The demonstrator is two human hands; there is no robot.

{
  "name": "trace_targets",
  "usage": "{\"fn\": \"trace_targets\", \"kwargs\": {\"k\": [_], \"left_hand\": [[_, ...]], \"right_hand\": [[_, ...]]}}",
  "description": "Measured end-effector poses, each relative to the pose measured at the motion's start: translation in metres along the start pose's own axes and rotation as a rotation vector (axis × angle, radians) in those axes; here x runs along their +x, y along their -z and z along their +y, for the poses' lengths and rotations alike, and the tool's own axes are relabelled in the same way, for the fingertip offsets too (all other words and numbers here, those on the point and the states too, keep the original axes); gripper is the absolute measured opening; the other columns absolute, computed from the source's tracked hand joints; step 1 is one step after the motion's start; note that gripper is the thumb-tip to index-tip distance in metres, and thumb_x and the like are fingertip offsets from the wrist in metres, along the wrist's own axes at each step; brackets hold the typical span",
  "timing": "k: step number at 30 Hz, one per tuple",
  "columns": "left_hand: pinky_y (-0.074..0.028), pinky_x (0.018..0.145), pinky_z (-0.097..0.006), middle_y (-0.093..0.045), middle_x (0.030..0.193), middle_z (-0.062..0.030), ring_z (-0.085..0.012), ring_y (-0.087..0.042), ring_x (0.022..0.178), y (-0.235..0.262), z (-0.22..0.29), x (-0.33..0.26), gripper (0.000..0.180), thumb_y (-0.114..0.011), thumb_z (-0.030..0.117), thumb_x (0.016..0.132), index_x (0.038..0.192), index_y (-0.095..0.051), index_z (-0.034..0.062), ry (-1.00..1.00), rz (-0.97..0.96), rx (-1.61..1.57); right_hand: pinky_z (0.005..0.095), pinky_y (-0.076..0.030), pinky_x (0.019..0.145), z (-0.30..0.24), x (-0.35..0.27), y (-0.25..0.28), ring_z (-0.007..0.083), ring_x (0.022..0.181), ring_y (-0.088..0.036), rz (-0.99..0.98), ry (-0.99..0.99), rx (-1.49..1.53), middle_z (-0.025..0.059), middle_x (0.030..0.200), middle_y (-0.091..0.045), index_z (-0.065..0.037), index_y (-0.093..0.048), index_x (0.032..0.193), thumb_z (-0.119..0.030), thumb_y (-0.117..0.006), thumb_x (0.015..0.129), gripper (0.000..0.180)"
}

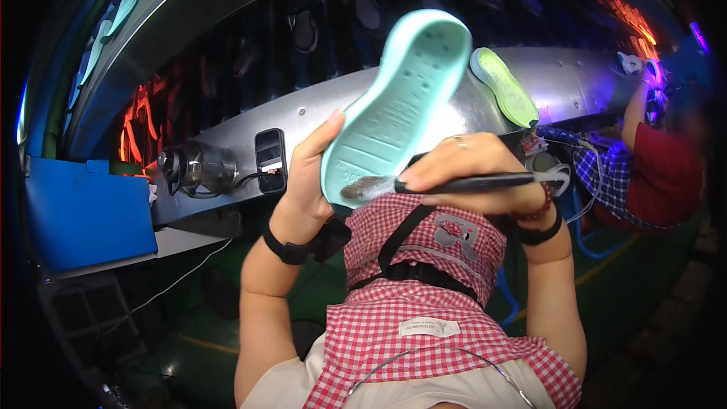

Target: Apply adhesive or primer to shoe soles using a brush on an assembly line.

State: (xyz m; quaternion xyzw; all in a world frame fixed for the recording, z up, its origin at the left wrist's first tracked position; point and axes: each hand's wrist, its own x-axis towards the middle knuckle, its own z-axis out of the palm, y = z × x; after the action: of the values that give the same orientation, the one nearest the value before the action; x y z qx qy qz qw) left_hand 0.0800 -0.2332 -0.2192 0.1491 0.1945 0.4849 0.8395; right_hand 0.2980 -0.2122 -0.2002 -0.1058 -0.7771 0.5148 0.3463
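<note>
My left hand (307, 170) grips the edge of a pale turquoise shoe sole (401, 95), thumb along its near left side. The sole is tilted up, its hollow, ribbed inner face toward me, with small holes at the far end. In my right hand (473, 167) is a brush with a black handle (485, 182), held between thumb and fingers. Its bristles (367, 187) touch or hover just over the sole's near end; I cannot tell which.
A yellow-green sole (506, 89) lies on the metal ledge (318, 110) before a dark conveyor holding several soles. A clear jug (201, 167) and a phone (269, 159) stand at left, beside a blue box (91, 216). A person in red (666, 167) sits at right.
</note>
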Motion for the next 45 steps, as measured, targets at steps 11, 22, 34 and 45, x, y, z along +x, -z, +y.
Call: {"fn": "trace_targets", "kwargs": {"k": [11, 22, 34, 45], "left_hand": [[-0.051, 0.074, -0.029, -0.058, 0.103, -0.0152, -0.0178, -0.061, 0.088, -0.005, 0.007, -0.007, 0.043, -0.052, 0.024, 0.087, 0.116, -0.048, -0.0067, 0.246, 0.143, 0.409], [-0.049, 0.081, -0.029, -0.055, 0.112, -0.0139, -0.0185, -0.058, 0.097, 0.014, 0.012, -0.017, 0.047, -0.051, 0.025, 0.088, 0.123, -0.043, -0.0049, 0.196, 0.162, 0.484], [-0.052, 0.082, -0.038, -0.053, 0.116, -0.0170, -0.0245, -0.058, 0.100, 0.030, -0.013, -0.011, 0.047, -0.044, 0.020, 0.090, 0.129, -0.034, -0.0019, 0.011, 0.055, -0.015], [-0.051, 0.072, -0.044, -0.059, 0.095, -0.0213, -0.0353, -0.061, 0.078, -0.053, 0.127, -0.019, 0.050, -0.025, 0.036, 0.092, 0.116, -0.046, -0.0028, -0.639, -0.265, 0.239]], "right_hand": [[0.0318, -0.050, 0.076, -0.013, 0.003, 0.022, 0.0279, 0.088, -0.063, -0.398, -0.076, -0.212, 0.0163, 0.093, -0.065, 0.001, -0.063, 0.092, -0.006, -0.057, 0.075, 0.020], [0.0301, -0.050, 0.073, -0.013, -0.003, 0.038, 0.0256, 0.085, -0.063, -0.416, -0.195, -0.411, 0.0117, 0.095, -0.065, -0.005, -0.064, 0.094, -0.011, -0.063, 0.073, 0.023], [0.0192, -0.041, 0.044, 0.068, 0.001, 0.004, 0.0074, 0.049, -0.052, 0.897, -0.247, -0.099, 0.0065, 0.075, -0.061, 0.003, -0.062, 0.096, -0.003, -0.059, 0.080, 0.017], [0.0167, -0.034, 0.041, 0.064, -0.076, 0.006, 0.0069, 0.043, -0.041, 0.969, -0.131, 0.575, 0.0129, 0.098, -0.058, 0.004, -0.048, 0.109, -0.013, -0.046, 0.091, 0.025]]}}
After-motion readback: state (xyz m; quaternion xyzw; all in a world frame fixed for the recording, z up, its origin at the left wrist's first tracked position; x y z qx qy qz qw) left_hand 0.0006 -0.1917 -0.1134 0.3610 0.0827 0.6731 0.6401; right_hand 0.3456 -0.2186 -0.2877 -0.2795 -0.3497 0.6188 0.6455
